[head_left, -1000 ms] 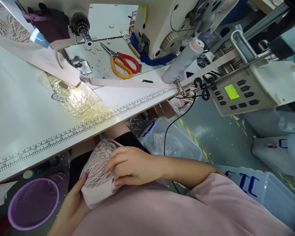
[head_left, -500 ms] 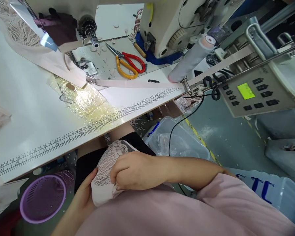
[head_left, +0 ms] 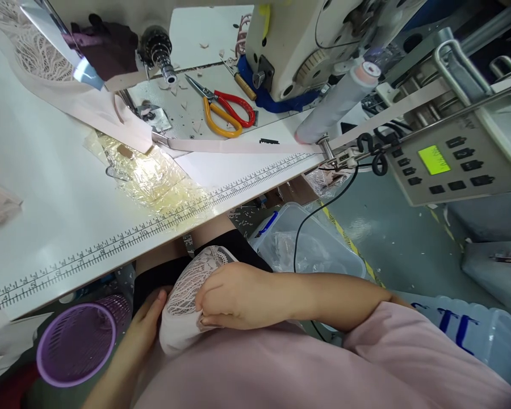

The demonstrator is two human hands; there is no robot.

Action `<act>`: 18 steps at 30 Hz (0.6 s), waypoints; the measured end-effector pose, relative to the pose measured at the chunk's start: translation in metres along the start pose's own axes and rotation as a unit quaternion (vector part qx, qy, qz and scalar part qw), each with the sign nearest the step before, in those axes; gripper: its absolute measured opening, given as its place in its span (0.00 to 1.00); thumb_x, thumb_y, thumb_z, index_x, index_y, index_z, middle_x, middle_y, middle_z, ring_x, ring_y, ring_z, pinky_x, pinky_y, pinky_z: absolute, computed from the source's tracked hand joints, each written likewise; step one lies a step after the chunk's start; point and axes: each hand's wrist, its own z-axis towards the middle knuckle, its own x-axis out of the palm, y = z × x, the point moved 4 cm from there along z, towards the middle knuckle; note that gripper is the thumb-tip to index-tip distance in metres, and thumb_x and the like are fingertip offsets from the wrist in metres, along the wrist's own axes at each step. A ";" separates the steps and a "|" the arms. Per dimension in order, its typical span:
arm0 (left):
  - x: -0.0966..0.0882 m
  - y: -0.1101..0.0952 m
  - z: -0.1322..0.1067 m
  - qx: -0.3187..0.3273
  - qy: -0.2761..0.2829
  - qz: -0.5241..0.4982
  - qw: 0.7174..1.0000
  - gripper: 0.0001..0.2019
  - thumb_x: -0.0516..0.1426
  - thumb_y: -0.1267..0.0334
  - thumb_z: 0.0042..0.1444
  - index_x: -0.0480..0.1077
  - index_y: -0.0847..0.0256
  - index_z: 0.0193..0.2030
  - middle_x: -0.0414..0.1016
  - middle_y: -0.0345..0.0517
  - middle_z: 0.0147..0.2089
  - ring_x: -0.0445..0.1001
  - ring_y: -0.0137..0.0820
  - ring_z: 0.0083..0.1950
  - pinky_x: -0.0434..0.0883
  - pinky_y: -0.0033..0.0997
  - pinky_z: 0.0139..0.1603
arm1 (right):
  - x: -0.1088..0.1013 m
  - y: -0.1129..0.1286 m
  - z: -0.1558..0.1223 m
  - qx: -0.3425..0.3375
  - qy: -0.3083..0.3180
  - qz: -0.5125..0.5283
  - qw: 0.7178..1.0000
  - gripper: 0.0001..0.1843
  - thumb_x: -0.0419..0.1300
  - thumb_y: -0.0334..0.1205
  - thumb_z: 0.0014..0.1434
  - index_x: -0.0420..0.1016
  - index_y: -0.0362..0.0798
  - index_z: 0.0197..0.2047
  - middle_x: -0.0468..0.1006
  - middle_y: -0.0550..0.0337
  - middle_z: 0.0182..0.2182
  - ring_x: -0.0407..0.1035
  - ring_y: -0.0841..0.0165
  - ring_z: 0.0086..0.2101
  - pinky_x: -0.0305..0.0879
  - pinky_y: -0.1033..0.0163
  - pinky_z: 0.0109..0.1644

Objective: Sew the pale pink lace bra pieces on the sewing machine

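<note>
A pale pink lace fabric piece lies in my lap below the table edge. My right hand rests on top of it with the fingers curled and gripping the lace. My left hand cups the same piece from below and from the left, thumb against its side. Both arms wear pink sleeves. On the white sewing table above, a pink elastic strip runs from the presser foot area to the tape feeder on the right.
Red and yellow scissors lie by the sewing machine. A control panel with a green screen stands at the right. A purple basket sits under the table at the left, clear plastic bins on the floor.
The view has shifted slightly. My right hand's fingers have closed tighter on the lace and bunched it, and my left hand has slid up along its side.
</note>
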 end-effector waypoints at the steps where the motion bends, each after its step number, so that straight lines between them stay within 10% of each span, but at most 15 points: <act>1: -0.006 -0.012 -0.003 0.110 -0.050 0.079 0.990 0.20 0.60 0.51 0.53 0.72 0.60 0.49 0.74 0.48 0.49 0.69 0.40 0.53 0.62 0.32 0.56 | 0.001 0.000 0.001 0.004 0.000 -0.007 1.000 0.13 0.55 0.39 0.65 0.76 0.42 0.32 0.79 0.58 0.38 0.72 0.69 0.39 0.67 0.65 0.43; 6: 0.012 -0.064 -0.045 0.466 -0.047 0.253 0.846 0.18 0.67 0.59 0.42 0.77 0.55 0.43 0.77 0.44 0.45 0.73 0.38 0.48 0.64 0.26 0.51 | -0.001 0.000 0.008 0.021 0.019 -0.039 0.999 0.13 0.53 0.39 0.65 0.76 0.41 0.35 0.79 0.57 0.35 0.71 0.67 0.37 0.66 0.64 0.39; 12: 0.037 -0.084 -0.062 0.601 -0.073 0.363 0.709 0.10 0.63 0.66 0.47 0.79 0.55 0.39 0.80 0.43 0.35 0.75 0.32 0.33 0.68 0.22 0.37 | -0.005 -0.003 0.016 0.078 0.017 -0.002 0.997 0.12 0.53 0.38 0.65 0.75 0.40 0.37 0.78 0.55 0.37 0.71 0.66 0.38 0.66 0.63 0.41; 18: 0.032 -0.081 -0.057 0.600 -0.114 0.392 0.688 0.08 0.59 0.68 0.51 0.78 0.54 0.37 0.79 0.41 0.33 0.75 0.30 0.31 0.67 0.22 0.31 | 0.003 -0.009 0.015 0.121 -0.056 -0.083 0.988 0.09 0.53 0.31 0.61 0.75 0.40 0.39 0.75 0.51 0.39 0.68 0.62 0.38 0.65 0.58 0.41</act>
